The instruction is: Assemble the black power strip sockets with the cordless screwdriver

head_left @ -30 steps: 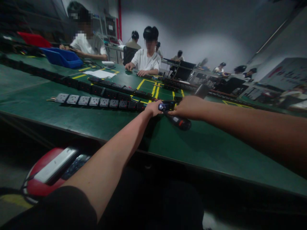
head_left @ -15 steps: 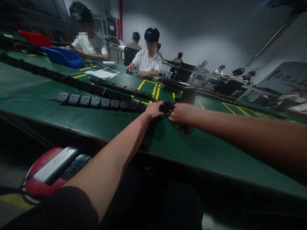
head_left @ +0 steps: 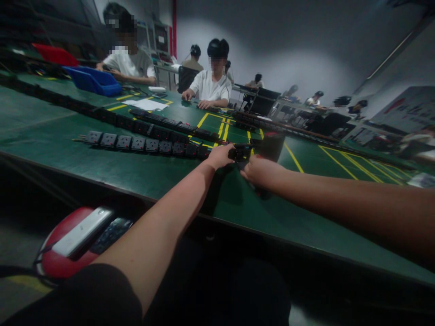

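Note:
A row of linked grey and black socket blocks (head_left: 138,143) runs along the green table (head_left: 136,174) toward my hands. My left hand (head_left: 220,156) is closed round a black block at the right end of that row. Just right of it, my right hand (head_left: 254,170) is closed on something dark and blurred; its fingertips are partly hidden. A dark upright piece (head_left: 274,147) with a reddish top edge stands out behind my right hand, smeared by motion.
Longer rows of black blocks (head_left: 102,115) lie beyond. A blue bin (head_left: 91,81), a red bin (head_left: 56,54) and white paper (head_left: 146,104) are at the back left. People sit across the table. A red stool (head_left: 61,267) holding a white device stands below the front edge.
The dark piece at my right hand has tilted and shifted slightly right. My right hand has dipped a little, while my left hand keeps its grip. The whole view has shifted slightly.

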Action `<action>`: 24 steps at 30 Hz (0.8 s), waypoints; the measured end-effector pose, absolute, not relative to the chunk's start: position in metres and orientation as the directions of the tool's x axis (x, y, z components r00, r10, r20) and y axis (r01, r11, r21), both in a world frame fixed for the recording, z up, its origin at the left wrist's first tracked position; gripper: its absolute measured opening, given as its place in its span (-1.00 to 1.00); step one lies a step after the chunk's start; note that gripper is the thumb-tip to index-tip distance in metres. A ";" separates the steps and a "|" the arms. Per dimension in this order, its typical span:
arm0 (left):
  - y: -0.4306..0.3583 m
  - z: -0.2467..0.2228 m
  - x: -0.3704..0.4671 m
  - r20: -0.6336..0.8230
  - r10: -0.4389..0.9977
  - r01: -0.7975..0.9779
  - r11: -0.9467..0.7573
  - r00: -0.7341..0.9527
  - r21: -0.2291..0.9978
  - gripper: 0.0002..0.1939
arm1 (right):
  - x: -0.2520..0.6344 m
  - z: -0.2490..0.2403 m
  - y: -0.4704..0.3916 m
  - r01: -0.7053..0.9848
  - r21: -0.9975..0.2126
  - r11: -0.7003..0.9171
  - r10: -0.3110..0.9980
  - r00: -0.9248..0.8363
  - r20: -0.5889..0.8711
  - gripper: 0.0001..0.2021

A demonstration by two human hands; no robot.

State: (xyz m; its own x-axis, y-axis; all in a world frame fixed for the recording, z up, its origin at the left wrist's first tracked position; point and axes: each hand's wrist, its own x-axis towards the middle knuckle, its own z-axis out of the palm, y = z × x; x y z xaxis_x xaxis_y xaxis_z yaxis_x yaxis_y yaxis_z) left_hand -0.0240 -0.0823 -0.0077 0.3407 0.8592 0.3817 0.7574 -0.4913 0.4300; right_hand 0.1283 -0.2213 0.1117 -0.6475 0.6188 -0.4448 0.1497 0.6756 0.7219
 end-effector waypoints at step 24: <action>-0.082 -0.007 -0.025 0.338 0.873 0.746 -0.479 0.351 0.462 -0.33 | 0.180 0.178 -0.236 0.293 0.445 0.846 0.465 -0.813 -0.349 -0.44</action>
